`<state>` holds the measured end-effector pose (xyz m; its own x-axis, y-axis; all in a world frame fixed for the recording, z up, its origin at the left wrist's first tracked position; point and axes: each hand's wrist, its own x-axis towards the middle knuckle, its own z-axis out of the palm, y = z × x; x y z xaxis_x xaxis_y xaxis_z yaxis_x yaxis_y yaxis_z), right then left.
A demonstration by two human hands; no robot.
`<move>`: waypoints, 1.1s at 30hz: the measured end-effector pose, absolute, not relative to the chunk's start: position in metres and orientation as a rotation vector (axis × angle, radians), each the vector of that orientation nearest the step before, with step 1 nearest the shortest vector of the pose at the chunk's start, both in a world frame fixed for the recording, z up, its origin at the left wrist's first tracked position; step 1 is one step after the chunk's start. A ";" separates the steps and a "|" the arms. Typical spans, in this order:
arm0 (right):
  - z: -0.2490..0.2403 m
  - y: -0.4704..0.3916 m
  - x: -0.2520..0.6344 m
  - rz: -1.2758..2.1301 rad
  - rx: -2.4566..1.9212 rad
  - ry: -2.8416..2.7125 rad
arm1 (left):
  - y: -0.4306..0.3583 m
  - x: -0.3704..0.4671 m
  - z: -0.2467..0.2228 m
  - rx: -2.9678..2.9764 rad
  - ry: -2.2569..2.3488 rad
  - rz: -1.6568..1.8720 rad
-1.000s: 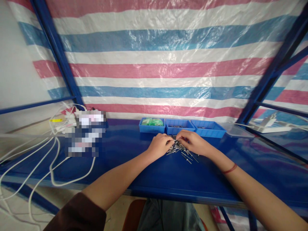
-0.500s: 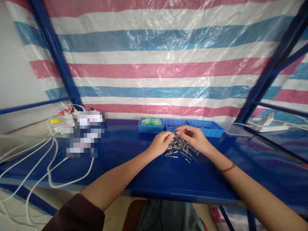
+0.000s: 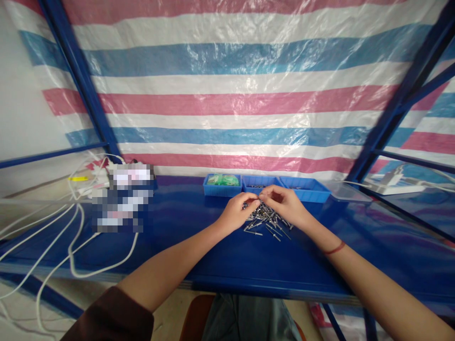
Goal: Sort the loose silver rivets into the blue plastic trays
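Observation:
A loose pile of silvery metal rivets (image 3: 268,219) lies on the blue table, with a few strays at its near edge. Over the pile's left side, my left hand (image 3: 239,210) has its thumb and fingers drawn together. My right hand (image 3: 280,202) meets it from the right, its fingertips pinched close to the left fingertips. Whatever sits between the fingertips of either hand is too small to name. Behind the hands, a blue bin (image 3: 261,180) holds some small metal pieces and is partly covered by them.
A blue bin (image 3: 222,190) with green packets stands left of the middle bin; another blue bin (image 3: 306,193) is to the right, beside a clear lid (image 3: 350,191). White cables (image 3: 83,237) cross the table's left part. A power strip (image 3: 394,183) sits far right.
The fingertips of my left hand have closed up and moved slightly nearer to my right fingertips. The pile and bins look the same.

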<state>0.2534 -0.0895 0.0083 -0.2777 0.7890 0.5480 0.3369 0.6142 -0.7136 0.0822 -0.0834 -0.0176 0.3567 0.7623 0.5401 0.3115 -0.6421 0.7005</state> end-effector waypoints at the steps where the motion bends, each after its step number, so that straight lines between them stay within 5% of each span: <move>1: 0.008 -0.090 0.253 0.586 -0.900 -1.863 | -0.083 0.082 -0.018 2.148 0.929 1.227; 17: 0.007 -0.073 0.275 0.300 -1.071 -1.965 | -0.081 0.080 -0.020 2.163 1.079 1.349; 27: 0.004 -0.044 0.362 -0.305 -1.925 -1.441 | -0.094 0.067 0.002 2.869 0.717 0.715; 33: 0.008 -0.047 0.351 -0.293 -1.754 -1.558 | -0.090 0.058 0.004 2.867 0.750 0.487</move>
